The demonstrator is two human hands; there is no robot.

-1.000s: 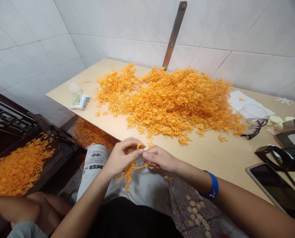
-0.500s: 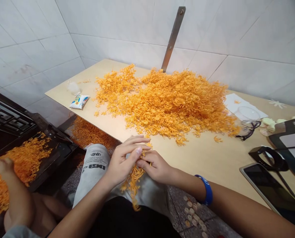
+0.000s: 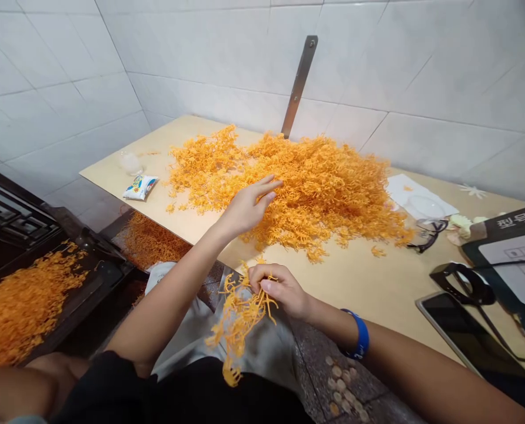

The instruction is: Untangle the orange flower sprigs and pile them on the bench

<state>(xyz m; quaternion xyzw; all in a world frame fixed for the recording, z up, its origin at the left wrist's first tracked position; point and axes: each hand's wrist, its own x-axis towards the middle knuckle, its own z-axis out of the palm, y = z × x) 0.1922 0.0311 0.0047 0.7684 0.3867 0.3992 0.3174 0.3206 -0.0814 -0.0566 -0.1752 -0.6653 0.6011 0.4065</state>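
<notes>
A big heap of orange plastic flower pieces (image 3: 319,182) covers the middle of the table (image 3: 364,294). My left hand (image 3: 249,206) is stretched over the front left part of the heap, fingers extended and nothing visible in them; whether the fingertips touch the pieces I cannot tell. Below it, at the table's front edge, my right hand (image 3: 282,288) is closed around a bunch of orange plastic flower pieces (image 3: 240,318). Their thin stems stick out by the thumb, and the bunch hangs down over my lap. A blue wristband (image 3: 358,334) circles my right wrist.
A small packet (image 3: 139,187) lies at the table's left. On the right are eyeglasses (image 3: 428,235), a phone (image 3: 461,330), a black strap-like object (image 3: 461,282) and a box (image 3: 509,253). More orange pieces (image 3: 28,300) fill a dark bench, near another person's arm (image 3: 15,391).
My left hand has left my right hand and moved up and forward to the heap. My right hand keeps the bunch, now more spread out. The other person's hand has left the bench's pieces.
</notes>
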